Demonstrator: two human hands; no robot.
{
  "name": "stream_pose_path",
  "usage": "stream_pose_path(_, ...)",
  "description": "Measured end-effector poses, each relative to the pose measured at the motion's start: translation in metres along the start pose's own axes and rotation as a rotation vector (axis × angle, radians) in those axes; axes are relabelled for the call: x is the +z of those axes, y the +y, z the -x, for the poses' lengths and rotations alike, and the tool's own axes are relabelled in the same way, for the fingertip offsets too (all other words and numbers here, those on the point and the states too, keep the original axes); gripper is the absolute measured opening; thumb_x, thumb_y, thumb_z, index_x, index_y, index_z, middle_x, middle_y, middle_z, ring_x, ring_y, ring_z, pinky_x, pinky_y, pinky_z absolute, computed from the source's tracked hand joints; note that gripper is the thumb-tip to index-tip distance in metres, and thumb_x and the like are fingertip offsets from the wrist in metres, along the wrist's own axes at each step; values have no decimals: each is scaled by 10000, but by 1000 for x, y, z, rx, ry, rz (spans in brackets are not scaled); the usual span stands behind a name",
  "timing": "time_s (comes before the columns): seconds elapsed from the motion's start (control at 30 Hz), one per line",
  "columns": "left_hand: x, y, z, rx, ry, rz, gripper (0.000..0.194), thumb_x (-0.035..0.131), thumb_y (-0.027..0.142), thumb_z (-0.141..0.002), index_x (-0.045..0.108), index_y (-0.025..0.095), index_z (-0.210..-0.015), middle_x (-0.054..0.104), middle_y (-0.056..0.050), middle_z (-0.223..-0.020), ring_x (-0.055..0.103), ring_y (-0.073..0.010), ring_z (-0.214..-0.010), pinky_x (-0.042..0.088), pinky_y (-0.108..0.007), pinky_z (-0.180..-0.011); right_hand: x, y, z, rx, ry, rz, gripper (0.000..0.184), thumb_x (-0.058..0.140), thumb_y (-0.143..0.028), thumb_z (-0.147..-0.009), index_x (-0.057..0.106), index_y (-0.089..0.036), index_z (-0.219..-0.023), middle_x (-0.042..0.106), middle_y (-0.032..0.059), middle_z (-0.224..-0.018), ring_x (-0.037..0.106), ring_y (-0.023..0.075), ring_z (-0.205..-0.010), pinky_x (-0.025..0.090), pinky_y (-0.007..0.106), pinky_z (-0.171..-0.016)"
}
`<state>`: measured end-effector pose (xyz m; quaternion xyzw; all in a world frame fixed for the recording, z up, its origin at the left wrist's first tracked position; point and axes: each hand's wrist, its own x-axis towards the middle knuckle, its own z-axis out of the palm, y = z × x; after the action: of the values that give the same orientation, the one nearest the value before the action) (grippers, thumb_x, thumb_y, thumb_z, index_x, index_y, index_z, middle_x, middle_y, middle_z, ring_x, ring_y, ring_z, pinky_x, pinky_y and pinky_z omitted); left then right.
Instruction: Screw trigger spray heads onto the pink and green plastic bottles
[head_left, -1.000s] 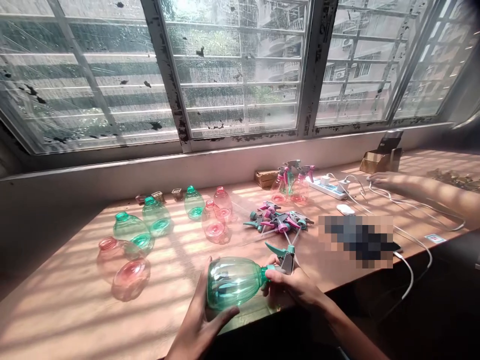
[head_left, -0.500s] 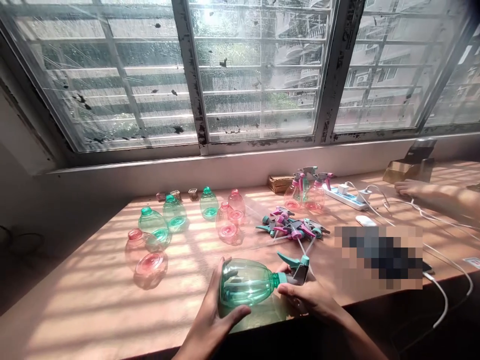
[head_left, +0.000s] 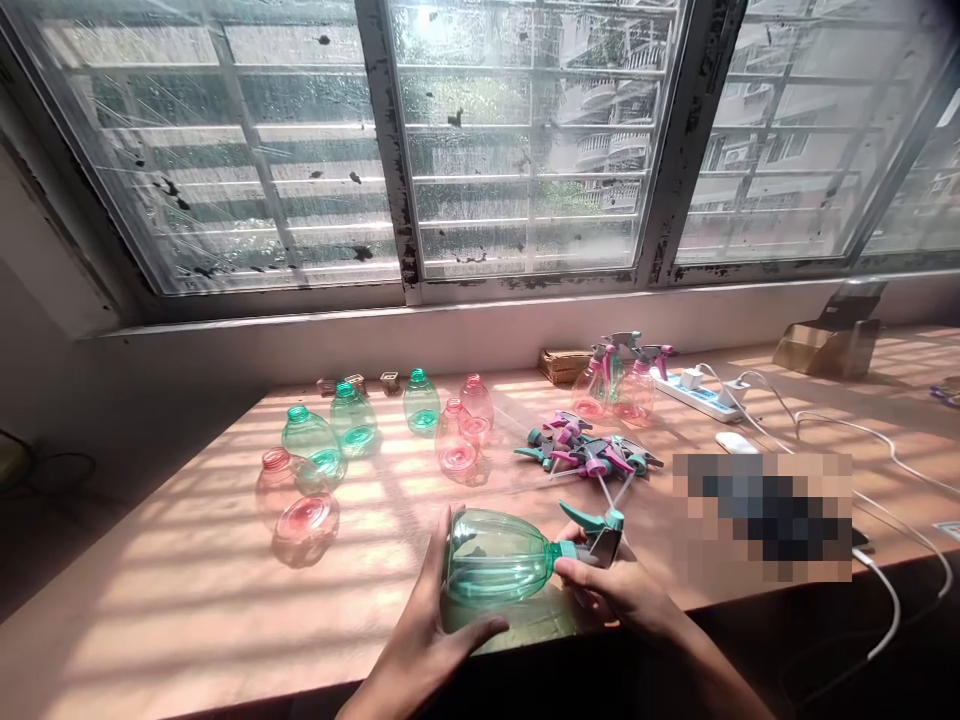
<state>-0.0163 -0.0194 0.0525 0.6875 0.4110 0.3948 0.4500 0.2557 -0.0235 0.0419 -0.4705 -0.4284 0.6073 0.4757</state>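
Observation:
A clear green spray bottle lies on its side in the air above the front edge of the table, base to the left. My left hand cups its base end, thumb stretched along the near side. At the neck, my right hand is closed around the collar of the trigger sprayer, which has a teal trigger and a grey body. Its far fingers are partly hidden. Just beyond lies a pile of pink, teal and grey trigger sprayers with thin dip tubes.
Open-necked green bottles and pink bottles stand at the left and middle of the table. Fitted spray bottles stand at the back beside a power strip. Cables, a white mouse and a blurred-out patch lie to the right.
Another person's hand and forearm at the right have left the view. The view has shifted slightly. Both my hands keep their hold on the bottle and sprayer.

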Motion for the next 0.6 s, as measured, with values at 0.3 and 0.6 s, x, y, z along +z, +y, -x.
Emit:
stream_pose_path(0.3,2,-9,-1,64,22,-78,899,656,463,-984,85,403,-1677,234,-65,-1761,207,-328,-1623,114,-545,-1325,0,2,1,-46,54,-8,530,946,-542,-664,715,-236,-1029,598,-64,-622,580,174,-592,442,307,-588)
stream_pose_path(0.6,1,-1,0,-25,41,-17,945,724,520,-923,172,370,-1675,270,-69,-1758,182,-357,-1630,111,-562,-1328,5,-1,5,-43,41,-58,588,929,-573,-668,704,-252,-1107,592,-74,-616,607,187,-594,476,320,-618)
